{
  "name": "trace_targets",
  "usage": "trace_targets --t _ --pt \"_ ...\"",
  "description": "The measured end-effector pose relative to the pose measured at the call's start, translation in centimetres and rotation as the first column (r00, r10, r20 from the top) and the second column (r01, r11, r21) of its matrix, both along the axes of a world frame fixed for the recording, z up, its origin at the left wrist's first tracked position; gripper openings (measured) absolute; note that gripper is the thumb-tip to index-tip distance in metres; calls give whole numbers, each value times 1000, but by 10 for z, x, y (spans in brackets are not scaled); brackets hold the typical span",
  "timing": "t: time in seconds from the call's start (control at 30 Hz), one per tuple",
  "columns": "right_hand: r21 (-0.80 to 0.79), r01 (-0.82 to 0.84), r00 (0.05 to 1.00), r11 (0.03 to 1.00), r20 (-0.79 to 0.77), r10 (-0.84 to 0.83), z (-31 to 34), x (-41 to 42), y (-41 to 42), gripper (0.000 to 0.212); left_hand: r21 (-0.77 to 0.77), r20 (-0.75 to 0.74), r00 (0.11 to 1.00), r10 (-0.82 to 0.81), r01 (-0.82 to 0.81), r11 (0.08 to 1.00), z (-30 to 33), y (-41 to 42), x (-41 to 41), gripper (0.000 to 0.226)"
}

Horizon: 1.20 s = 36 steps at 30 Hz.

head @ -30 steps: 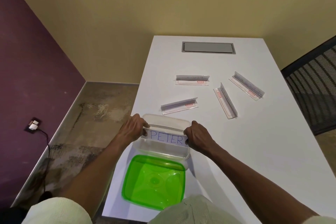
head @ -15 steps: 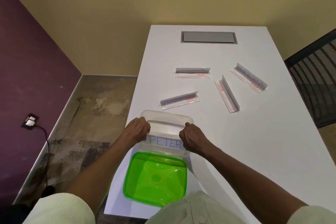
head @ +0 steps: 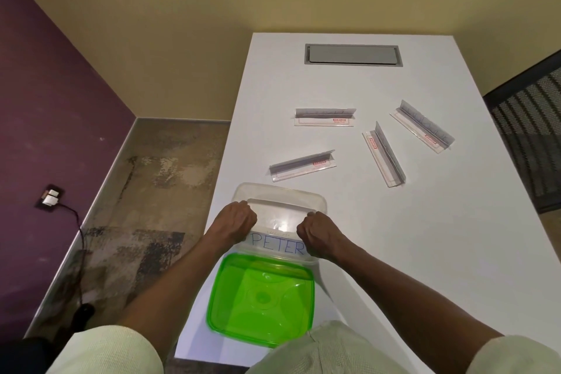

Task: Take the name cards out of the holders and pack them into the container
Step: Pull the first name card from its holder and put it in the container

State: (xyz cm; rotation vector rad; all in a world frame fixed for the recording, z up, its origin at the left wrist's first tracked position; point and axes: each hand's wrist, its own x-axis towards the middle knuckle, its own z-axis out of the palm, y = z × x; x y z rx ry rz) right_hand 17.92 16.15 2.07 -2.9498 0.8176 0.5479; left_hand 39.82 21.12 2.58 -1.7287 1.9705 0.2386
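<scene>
My left hand (head: 235,222) and my right hand (head: 318,232) grip the two ends of a clear holder (head: 280,215) just above the clear plastic container (head: 279,193). A white name card reading PETER (head: 277,246) sticks out of the holder's near side, between my wrists. Several more clear holders with cards lie farther out on the white table (head: 425,237): one near the container (head: 303,165), one behind it (head: 324,117), and two to the right (head: 384,155) (head: 422,126).
The green lid (head: 261,297) lies upside down at the table's near edge, just in front of the container. A grey cable hatch (head: 352,54) is set in the far end of the table. A black mesh chair (head: 531,130) stands at the right.
The PETER card has slid toward me and shows more below the holder, whose clear face is now bare. The camera view shifted a little; both hands keep their grip.
</scene>
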Motion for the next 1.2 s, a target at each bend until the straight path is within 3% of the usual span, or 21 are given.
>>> trace_targets --t 0.13,0.2,0.3,0.6,0.67,0.73,0.77,0.93,1.0,1.07,1.2 --pt "-18 -38 999 999 18 38 -6 0 0 18 -2 48 998 -43 43 999 4 -1 0 17" --pt "-27 -44 998 999 36 45 -9 1 -2 22 -55 46 995 -93 96 994 8 1 -1 30" --pt "-47 -67 997 997 46 69 -13 2 -2 22 -74 57 994 -89 93 993 3 4 1 31" --pt "-117 -64 993 991 94 76 -12 5 0 27 -191 -17 994 -106 101 976 -6 13 1 40" --pt "-114 -82 995 990 54 89 -9 7 0 21 -194 -2 994 -112 109 975 -4 14 0 40" --pt "-35 -73 997 997 -42 72 -7 7 0 5 -182 19 994 -105 107 977 -2 14 -1 41" --pt "20 -38 997 999 -62 39 -7 7 -2 8 -188 25 996 -83 86 978 -1 13 -2 40" --pt "99 38 995 994 93 -47 12 8 -5 5 -161 -41 999 21 -27 987 11 2 -6 18" --pt "74 55 978 996 199 -69 19 6 -4 18 -213 -113 991 75 -98 972 19 -5 -10 17" --pt "52 89 941 995 324 -101 26 3 -8 24 -292 -205 968 144 -200 935 24 -10 -16 17" --pt "-11 150 893 989 430 -131 39 -7 -19 22 -465 -405 895 185 -376 801 33 -21 -36 15"
